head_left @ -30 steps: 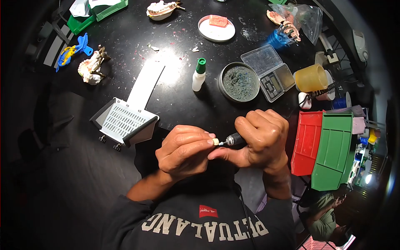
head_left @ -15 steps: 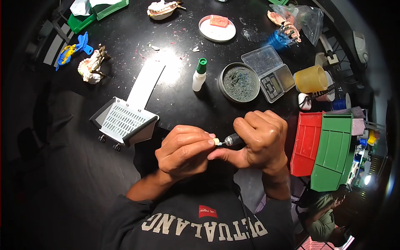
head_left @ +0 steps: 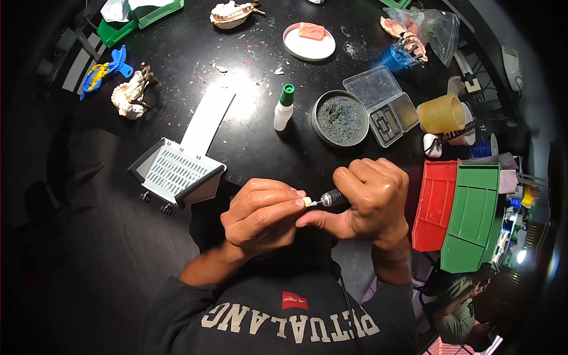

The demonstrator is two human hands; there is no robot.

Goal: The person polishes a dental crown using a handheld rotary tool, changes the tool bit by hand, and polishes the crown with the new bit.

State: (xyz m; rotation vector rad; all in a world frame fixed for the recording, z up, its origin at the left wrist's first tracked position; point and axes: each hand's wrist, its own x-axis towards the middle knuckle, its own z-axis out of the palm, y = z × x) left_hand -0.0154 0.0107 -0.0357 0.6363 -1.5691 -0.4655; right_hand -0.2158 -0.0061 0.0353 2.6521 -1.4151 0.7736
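My left hand (head_left: 260,214) pinches a small cream-coloured piece, like a dental crown (head_left: 306,202), between thumb and fingertips. Wrapped in my right hand (head_left: 374,198) is a rotary handpiece (head_left: 333,197) with a dark grip and silver collar. Its thin pale tip points left at the crown; whether the two touch is too small to tell. My right thumb reaches out beneath the tip, close to the left fingertips. Both hands are held in front of my torso, at the near edge of the black table (head_left: 260,151).
Beyond my hands stand a green-capped bottle (head_left: 284,112), a round tin of dark grit (head_left: 341,118) and a pocket scale (head_left: 387,121). A slotted metal tray (head_left: 177,168) is at left. Red (head_left: 435,204) and green bins (head_left: 471,213) lie right; another person (head_left: 458,310) sits lower right.
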